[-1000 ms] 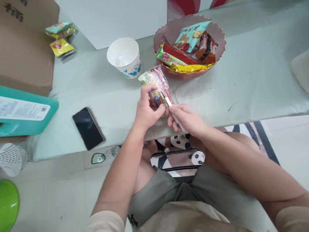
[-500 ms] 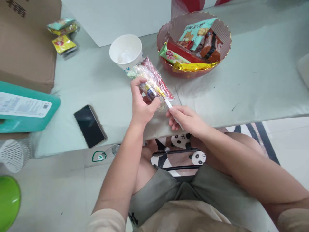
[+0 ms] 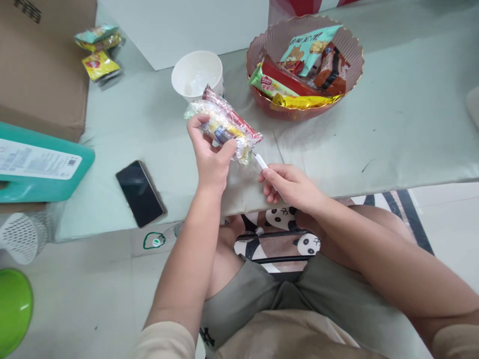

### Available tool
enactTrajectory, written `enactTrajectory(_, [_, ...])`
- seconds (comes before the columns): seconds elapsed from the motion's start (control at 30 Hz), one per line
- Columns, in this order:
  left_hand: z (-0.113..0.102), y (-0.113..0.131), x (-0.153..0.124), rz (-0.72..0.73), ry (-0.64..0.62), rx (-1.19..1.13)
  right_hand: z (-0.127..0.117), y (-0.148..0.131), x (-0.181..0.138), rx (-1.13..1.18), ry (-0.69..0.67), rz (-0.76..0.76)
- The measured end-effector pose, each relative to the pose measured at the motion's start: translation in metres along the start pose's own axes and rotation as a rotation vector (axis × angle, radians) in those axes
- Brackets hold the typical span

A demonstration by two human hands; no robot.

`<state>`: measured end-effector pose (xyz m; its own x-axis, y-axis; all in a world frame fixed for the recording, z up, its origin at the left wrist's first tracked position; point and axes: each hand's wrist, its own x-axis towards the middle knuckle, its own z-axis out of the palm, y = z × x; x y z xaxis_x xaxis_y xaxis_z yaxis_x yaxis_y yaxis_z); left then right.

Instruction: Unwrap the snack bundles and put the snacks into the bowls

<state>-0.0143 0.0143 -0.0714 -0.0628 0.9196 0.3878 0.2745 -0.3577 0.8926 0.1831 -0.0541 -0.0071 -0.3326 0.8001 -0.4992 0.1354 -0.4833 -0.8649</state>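
Above the cloth-covered desk (image 3: 392,114), near its front edge, the person's left hand (image 3: 210,158) holds a film-wrapped snack bundle (image 3: 234,122), its grip curled around the near side with the thumb set toward the right end. The right hand (image 3: 286,182) has a narrow grip, fingers folded around a white-handled cutter (image 3: 261,161) whose slim tip reaches the bundle's right end; whether tip and film are touching cannot be told.

The main risk, as I judge it, is a slip: the film looks slick and crinkled, so a push could send the tip skidding along it toward the left thumb, which sits close by. Pressing too hard might also pierce a packet inside. The bundle's far end overlaps the paper cup (image 3: 181,70) in this view; if it really is that near, a sudden jerk as the film gives way could knock the cup over. A loose hold might let the packets shift.

As for direction, the bundle's long axis runs slantwise, from the far left by the cup to the near right by the cutter. The cutter lies on a similar slant, tip pointing away from the person and leftward.
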Motion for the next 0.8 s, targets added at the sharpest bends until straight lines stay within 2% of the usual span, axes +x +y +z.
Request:
enactTrajectory(0.13, [-0.006, -0.004, 0.007, -0.028, 0.040, -0.009, 0.000, 0.002, 0.000, -0.074, -0.031, -0.039])
enactTrajectory(0.23, [-0.011, -0.004, 0.013, -0.052, 0.089, -0.036, -0.007, 0.005, -0.002, -0.378, 0.004, -0.244])
enactTrajectory(0.3, [-0.014, -0.002, 0.013, -0.041, 0.102, -0.044, -0.018, 0.007, -0.002, -0.646, 0.129, -0.459])
enactTrajectory(0.37, [-0.016, 0.002, 0.011, -0.019, 0.090, -0.041, -0.034, 0.011, -0.002, -0.852, 0.282, -0.593])
enactTrajectory(0.53, [-0.012, 0.015, 0.000, 0.000, -0.056, 0.004, -0.073, 0.022, 0.002, -1.164, 0.538, -0.561])
enactTrajectory(0.63, [-0.005, 0.021, -0.005, 0.000, -0.183, -0.003, -0.076, 0.023, 0.001, -1.210, 0.748, -0.585])
enactTrajectory(0.67, [-0.002, 0.023, -0.006, -0.001, -0.220, -0.007, -0.072, 0.021, 0.000, -1.185, 0.772, -0.630])
enactTrajectory(0.73, [0.003, 0.026, -0.008, -0.009, -0.291, -0.016, -0.059, 0.018, -0.003, -1.114, 0.695, -0.757])
enactTrajectory(0.8, [0.009, 0.028, -0.010, -0.029, -0.349, -0.027, -0.044, 0.017, -0.005, -1.065, 0.533, -0.875])
